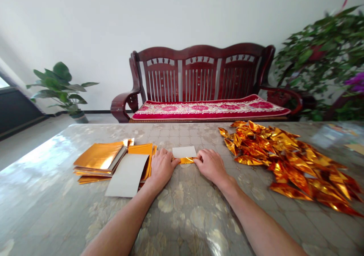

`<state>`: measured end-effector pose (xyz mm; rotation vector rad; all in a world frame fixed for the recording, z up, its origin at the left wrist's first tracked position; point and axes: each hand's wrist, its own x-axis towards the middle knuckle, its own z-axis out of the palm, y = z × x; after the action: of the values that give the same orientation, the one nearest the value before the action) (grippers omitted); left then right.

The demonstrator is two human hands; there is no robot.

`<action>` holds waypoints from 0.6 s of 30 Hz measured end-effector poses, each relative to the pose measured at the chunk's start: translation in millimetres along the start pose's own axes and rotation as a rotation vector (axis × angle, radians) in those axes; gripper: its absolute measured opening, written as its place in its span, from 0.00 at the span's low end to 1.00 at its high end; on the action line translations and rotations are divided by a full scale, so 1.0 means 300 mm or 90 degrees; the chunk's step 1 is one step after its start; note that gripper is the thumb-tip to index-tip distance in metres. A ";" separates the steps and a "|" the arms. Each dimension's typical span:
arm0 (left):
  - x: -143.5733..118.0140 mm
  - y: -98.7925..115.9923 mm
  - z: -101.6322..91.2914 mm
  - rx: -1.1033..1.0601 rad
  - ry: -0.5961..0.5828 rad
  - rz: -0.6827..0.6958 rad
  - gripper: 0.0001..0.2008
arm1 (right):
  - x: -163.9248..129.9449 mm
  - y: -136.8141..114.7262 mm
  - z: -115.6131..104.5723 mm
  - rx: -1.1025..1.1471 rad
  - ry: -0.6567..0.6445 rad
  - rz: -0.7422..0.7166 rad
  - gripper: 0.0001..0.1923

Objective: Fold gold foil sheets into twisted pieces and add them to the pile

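Forearms (125, 218) angled inward over tabletop (182, 218) | left hand (161, 166), right hand (212, 165): palms down, fingers curled, pinching opposite ends of foil sheet (187, 160) | foil sheet: on tabletop between paper stack (99, 155) and foil heap (292, 163)

Beyond the worktop (182, 218), before a white wall (176, 13): 1 dark red wooden sofa (199, 53) with 3 slatted back panels (200, 69), spread with a red and white floral cover (210, 108). Left, 1 potted plant (63, 72) on the floor (17, 152). Right, bushy greenery (321, 53) near purple flowers (356, 83) and, on the worktop, clear plastic (331, 135).
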<state>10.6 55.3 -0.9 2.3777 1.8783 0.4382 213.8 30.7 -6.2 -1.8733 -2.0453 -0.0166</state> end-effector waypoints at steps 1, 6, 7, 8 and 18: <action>0.000 0.000 0.000 -0.001 -0.002 -0.002 0.15 | 0.000 -0.001 -0.001 -0.002 -0.001 0.004 0.08; -0.005 0.005 -0.002 0.006 -0.004 -0.007 0.14 | -0.005 -0.004 -0.008 -0.006 -0.009 0.029 0.08; -0.007 0.006 -0.002 0.009 -0.002 -0.008 0.14 | -0.006 -0.005 -0.010 -0.005 -0.011 0.032 0.08; -0.009 0.008 -0.003 0.012 0.001 -0.008 0.13 | -0.006 -0.006 -0.011 -0.002 -0.012 0.037 0.08; -0.028 0.015 0.012 -0.096 0.051 0.118 0.13 | -0.012 -0.003 -0.002 0.024 0.020 0.027 0.07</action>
<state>13.9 46.4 -4.8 2.4748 1.5943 0.6735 213.2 26.9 -6.5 -1.8810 -1.9717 0.0035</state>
